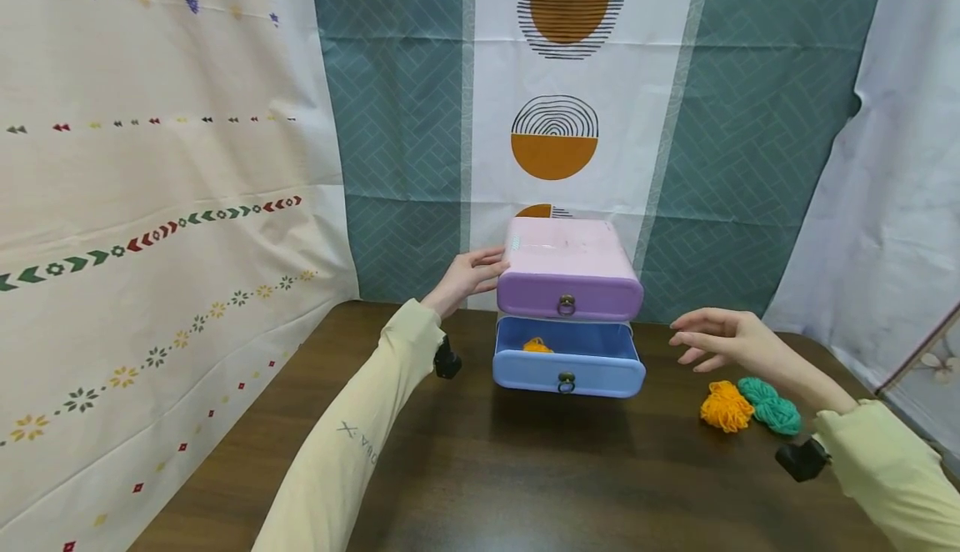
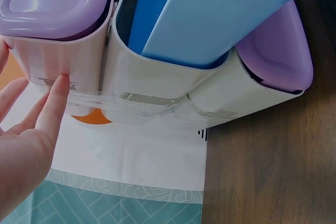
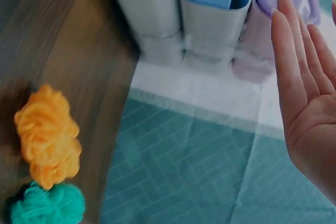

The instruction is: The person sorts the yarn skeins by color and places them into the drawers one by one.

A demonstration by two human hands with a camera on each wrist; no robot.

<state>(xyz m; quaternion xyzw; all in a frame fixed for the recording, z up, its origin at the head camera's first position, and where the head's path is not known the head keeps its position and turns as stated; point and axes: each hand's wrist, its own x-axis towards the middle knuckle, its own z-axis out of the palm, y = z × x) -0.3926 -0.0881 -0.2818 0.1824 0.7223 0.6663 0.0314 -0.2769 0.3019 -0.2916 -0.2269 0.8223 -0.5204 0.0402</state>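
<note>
A small drawer cabinet [image 1: 566, 245] with a pink top stands at the middle back. Its upper purple drawer [image 1: 528, 295] is closed, while the blue drawer [image 1: 517, 375] below is pulled out with an orange yarn bundle [image 1: 537, 345] inside. A lower purple drawer [image 2: 281, 51] shows in the left wrist view. My left hand [image 1: 467, 278] rests its extended fingers against the cabinet's left side, near the top. To the right of the cabinet, my right hand [image 1: 723, 339] hovers in the air with loosely bent fingers, holding nothing.
On the wooden table [image 1: 555, 477], a second orange yarn bundle [image 1: 726, 407] lies beside a green yarn bundle [image 1: 771, 407], both near the right forearm. A patterned cloth [image 1: 405, 118] hangs right behind the cabinet. Pale cloths hang along the left and right sides.
</note>
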